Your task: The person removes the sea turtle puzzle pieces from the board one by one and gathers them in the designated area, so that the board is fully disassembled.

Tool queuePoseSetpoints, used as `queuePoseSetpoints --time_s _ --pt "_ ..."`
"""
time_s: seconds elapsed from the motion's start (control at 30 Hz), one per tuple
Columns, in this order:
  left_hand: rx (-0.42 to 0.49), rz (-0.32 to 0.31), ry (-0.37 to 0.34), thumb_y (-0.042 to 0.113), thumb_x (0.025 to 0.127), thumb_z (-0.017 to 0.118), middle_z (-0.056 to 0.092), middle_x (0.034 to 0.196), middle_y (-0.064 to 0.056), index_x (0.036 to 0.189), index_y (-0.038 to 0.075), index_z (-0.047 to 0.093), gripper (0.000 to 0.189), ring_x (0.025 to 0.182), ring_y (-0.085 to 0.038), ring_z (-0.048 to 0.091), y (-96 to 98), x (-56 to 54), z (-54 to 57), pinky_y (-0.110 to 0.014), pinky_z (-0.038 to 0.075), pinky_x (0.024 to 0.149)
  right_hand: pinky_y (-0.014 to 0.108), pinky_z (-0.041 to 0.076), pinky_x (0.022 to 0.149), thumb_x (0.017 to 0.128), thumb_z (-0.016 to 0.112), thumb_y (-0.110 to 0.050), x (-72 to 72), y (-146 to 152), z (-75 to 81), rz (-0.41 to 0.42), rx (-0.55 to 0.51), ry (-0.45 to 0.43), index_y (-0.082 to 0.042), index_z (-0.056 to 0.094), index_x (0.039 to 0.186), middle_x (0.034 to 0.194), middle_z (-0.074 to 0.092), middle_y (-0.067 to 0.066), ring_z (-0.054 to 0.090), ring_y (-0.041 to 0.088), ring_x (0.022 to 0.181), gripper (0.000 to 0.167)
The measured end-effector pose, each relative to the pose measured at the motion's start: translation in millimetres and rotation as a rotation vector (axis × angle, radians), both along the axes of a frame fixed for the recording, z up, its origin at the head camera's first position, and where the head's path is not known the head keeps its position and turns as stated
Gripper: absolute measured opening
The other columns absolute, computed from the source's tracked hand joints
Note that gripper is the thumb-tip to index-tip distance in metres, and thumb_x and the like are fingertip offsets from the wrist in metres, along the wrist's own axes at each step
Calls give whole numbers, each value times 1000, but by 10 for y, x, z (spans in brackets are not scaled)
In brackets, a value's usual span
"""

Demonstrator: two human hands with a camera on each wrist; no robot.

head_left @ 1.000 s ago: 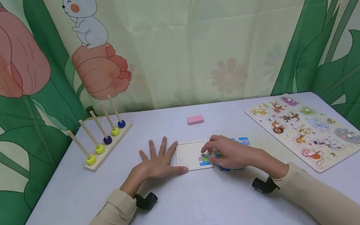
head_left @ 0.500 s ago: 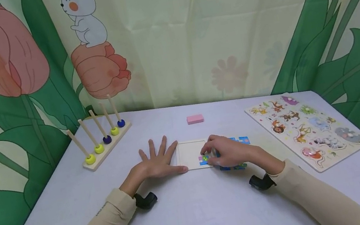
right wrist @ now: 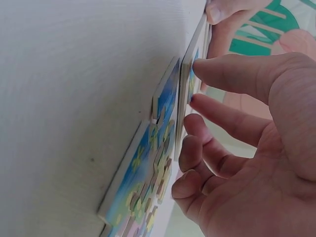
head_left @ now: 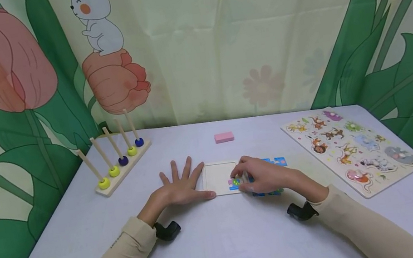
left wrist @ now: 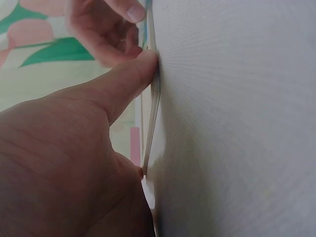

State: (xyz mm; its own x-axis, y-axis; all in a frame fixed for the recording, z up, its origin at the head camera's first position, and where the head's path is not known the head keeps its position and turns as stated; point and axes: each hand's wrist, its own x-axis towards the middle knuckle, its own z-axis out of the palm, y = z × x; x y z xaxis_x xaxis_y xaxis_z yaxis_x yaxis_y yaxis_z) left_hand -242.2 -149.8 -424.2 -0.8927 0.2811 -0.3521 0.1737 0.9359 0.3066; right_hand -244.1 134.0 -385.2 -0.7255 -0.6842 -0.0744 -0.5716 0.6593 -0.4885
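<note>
My left hand [head_left: 180,189], fingers spread, rests along the left side of a shallow wooden puzzle frame [head_left: 215,173]; its thumb presses the near left corner. In the frame's near right corner lies a small blue, pink and green jigsaw piece [head_left: 234,184]. Thumb and index finger of my right hand [head_left: 266,174] pinch at this piece. In the right wrist view the piece [right wrist: 191,79] shows between thumb and index fingertip, while the other fingers curl loosely. Several loose jigsaw pieces [head_left: 280,161] lie right of the frame, partly hidden under my right hand.
A pink block [head_left: 224,137] lies behind the frame. At the left stands a wooden peg rack [head_left: 124,169] with yellow and dark blue beads. An animal puzzle board [head_left: 353,149] lies at the right. A printed curtain [head_left: 194,57] hangs behind the table.
My right thumb and index finger have drawn closer together over the piece in the corner, and the hand has shifted slightly left. My left hand stays in place.
</note>
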Motion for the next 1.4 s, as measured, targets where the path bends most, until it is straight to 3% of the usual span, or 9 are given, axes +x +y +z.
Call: queuePoseSetpoints --time_s 0.8,1.4 --pt "15 9 -1 84 88 56 -23 178 -8 172 35 5 110 156 -54 -34 14 27 17 -85 -18 115 30 48 85 91 81 -14 108 -52 37 -17 -16 52 -13 67 125 111 66 2 56 16 94 37" --pt "8 5 7 85 87 56 -24 178 -7 172 36 4 111 156 -54 -33 -10 -35 -61 -86 -16 115 35 51 89 94 79 -14 137 -52 10 -65 5 59 -13 68 125 110 66 0 58 16 98 33"
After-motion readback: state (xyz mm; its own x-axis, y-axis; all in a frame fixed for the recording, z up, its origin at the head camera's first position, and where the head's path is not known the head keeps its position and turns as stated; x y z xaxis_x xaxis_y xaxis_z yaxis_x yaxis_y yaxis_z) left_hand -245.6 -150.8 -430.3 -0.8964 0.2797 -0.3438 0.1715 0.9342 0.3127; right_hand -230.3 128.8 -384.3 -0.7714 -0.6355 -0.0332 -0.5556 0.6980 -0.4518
